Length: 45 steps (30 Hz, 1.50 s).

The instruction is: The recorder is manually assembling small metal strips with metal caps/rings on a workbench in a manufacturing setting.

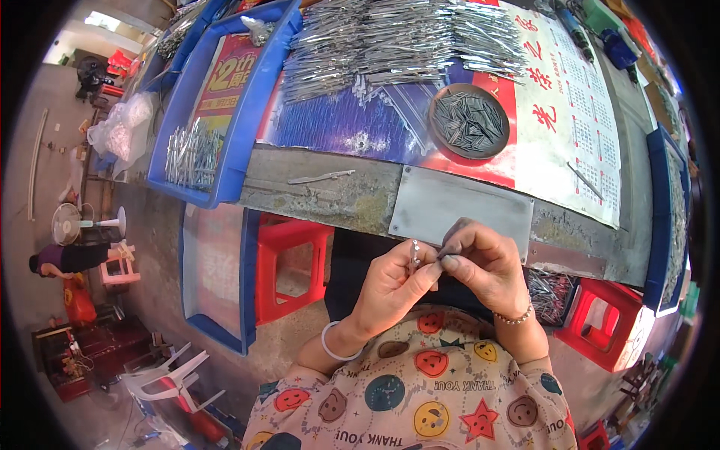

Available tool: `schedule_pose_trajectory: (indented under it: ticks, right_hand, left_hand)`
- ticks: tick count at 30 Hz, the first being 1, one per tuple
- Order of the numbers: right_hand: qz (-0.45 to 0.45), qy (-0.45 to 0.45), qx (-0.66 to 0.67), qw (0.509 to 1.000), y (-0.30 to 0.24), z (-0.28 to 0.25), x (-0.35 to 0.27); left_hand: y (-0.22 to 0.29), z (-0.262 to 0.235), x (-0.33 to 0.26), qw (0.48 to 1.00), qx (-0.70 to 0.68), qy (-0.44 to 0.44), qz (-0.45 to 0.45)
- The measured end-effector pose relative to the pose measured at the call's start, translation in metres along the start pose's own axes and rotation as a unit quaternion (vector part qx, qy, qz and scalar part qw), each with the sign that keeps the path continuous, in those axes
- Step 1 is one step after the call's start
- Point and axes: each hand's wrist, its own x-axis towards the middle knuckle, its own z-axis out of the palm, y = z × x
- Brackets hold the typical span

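Both hands meet just below the bench (330, 199) edge: the left hand (390, 285) pinches a small metal piece (415, 253) upright between thumb and fingers, and the right hand (484, 262) grips a thin dark pin (452, 244) angled against it — close to the body, seemingly for control. Supplies lie within reach: a round dish (469, 121) of dark pins, a heap of silver strips (397, 41), a blue tray (217, 112) at left.

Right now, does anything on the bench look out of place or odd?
One thin metal strip lies alone and askew on the bare bench edge, apart from the big metal pile. Otherwise nothing stands out.
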Motion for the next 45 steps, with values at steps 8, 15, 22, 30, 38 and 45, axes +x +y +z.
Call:
schedule_pose_trajectory:
  ticks: [8,15,22,30,38,45]
  right_hand:
    - [0.037,0.091,0.044,0.994,-0.002,0.004,-0.008]
    - [0.028,0.083,0.119,0.989,0.001,0.007,-0.006]
    - [0.046,0.088,0.125,0.987,0.003,0.008,-0.006]
    - [0.054,0.086,0.114,0.988,0.004,0.009,-0.005]
    - [0.068,0.084,0.112,0.988,0.002,0.011,-0.006]
    - [0.055,0.096,0.103,0.989,0.008,0.015,-0.014]
  left_hand:
    - [-0.012,0.001,-0.003,0.995,0.066,-0.029,0.076]
    - [-0.006,-0.003,-0.011,0.978,0.198,-0.029,0.057]
    - [-0.007,-0.006,-0.012,0.979,0.189,-0.025,0.067]
    - [-0.010,-0.010,-0.014,0.982,0.176,-0.030,0.063]
    - [-0.016,-0.009,-0.014,0.969,0.209,-0.018,0.132]
    - [-0.014,-0.008,-0.013,0.854,0.411,0.050,0.315]
